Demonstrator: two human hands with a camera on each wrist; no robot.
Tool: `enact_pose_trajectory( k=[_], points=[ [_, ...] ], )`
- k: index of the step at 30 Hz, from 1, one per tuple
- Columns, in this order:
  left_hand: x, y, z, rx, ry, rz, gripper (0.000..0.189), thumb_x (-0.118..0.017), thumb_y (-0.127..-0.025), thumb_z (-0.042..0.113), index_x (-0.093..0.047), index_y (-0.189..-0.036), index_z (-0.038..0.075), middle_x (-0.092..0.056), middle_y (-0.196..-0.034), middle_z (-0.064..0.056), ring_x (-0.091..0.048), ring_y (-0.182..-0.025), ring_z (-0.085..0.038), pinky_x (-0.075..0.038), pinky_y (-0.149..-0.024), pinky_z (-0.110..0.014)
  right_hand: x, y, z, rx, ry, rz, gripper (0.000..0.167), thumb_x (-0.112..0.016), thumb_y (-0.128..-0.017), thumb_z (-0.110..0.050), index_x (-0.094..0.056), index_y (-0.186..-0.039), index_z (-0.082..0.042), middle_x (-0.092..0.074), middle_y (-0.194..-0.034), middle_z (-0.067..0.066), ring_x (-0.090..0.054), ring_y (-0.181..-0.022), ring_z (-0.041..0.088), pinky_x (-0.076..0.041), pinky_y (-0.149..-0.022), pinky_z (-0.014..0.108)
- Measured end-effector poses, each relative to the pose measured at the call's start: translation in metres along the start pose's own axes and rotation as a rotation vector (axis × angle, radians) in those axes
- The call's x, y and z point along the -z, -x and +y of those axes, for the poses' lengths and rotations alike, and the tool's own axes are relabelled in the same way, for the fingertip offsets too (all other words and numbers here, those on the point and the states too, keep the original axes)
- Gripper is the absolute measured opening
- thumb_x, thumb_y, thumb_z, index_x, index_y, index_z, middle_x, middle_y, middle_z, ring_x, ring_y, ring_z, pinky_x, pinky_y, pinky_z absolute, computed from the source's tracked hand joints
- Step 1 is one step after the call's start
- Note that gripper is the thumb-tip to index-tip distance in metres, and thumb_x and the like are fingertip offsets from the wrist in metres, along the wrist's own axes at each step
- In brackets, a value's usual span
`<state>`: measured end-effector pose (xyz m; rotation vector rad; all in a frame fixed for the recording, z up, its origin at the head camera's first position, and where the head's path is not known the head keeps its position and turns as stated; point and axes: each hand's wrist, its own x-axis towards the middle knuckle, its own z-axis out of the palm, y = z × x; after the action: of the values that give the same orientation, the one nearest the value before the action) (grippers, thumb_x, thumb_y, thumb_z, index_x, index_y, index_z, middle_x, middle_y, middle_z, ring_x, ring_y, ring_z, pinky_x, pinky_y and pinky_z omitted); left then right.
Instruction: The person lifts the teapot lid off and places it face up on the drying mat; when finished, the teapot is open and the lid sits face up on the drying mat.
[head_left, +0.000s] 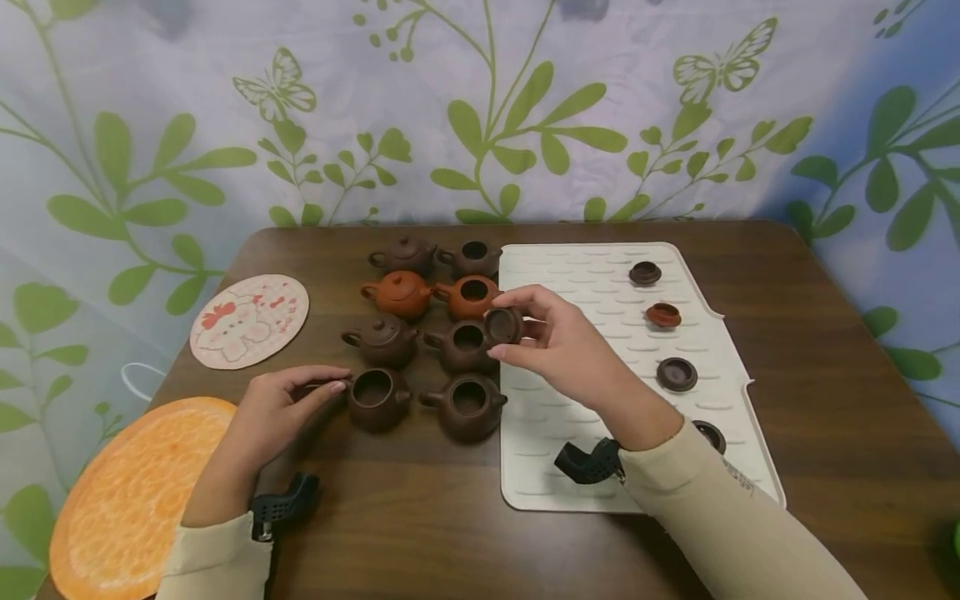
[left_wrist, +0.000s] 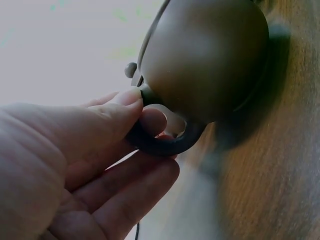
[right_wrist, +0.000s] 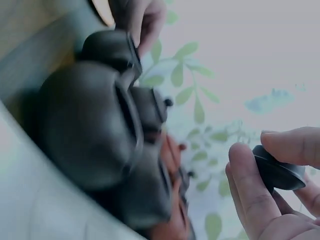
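My left hand (head_left: pixel 281 412) pinches the handle (left_wrist: pixel 165 145) of a dark brown teapot (head_left: pixel 378 402), which stands without a lid on the table. The right hand (head_left: pixel 551 333) holds a dark teapot lid (head_left: pixel 504 326) between thumb and fingers, its hollow underside toward the head view. That lid is in the air at the mat's left edge, beside a lidless dark teapot (head_left: pixel 459 350). Nearest the front stands another lidless dark teapot (head_left: pixel 468 421). Behind the left hand's pot, a dark teapot (head_left: pixel 385 343) and an orange-red teapot (head_left: pixel 400 296) wear their lids.
On the white mat (head_left: pixel 577 492) lie a red lid (head_left: pixel 663 315) and several dark lids (head_left: pixel 677 374), one partly behind my right sleeve. At left are an orange-slice placemat (head_left: pixel 142 492) and a pink round mat (head_left: pixel 251 321). A patterned cloth (head_left: pixel 480 108) hangs behind the table.
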<state>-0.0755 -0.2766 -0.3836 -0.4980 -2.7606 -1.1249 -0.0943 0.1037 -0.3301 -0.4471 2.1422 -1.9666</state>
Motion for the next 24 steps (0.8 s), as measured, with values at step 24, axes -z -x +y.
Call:
enact_pose_trajectory(
  k=[24],
  points=[
    [0.0,0.0,-0.001,-0.004,0.02,-0.004,0.018,-0.077,-0.099,0.012,-0.083,-0.116,0.015,-0.077,-0.109,0.003,-0.072,-0.096,-0.011,-0.051,-0.078,-0.012,0.038,0.07,0.048,-0.053,0.423,-0.068,0.042,-0.094,-0.083,-0.012,-0.071,-0.118,-0.01,-0.071,-0.11,-0.001,-0.069,-0.1,0.019,-0.055,-0.092,0.039]
  ],
)
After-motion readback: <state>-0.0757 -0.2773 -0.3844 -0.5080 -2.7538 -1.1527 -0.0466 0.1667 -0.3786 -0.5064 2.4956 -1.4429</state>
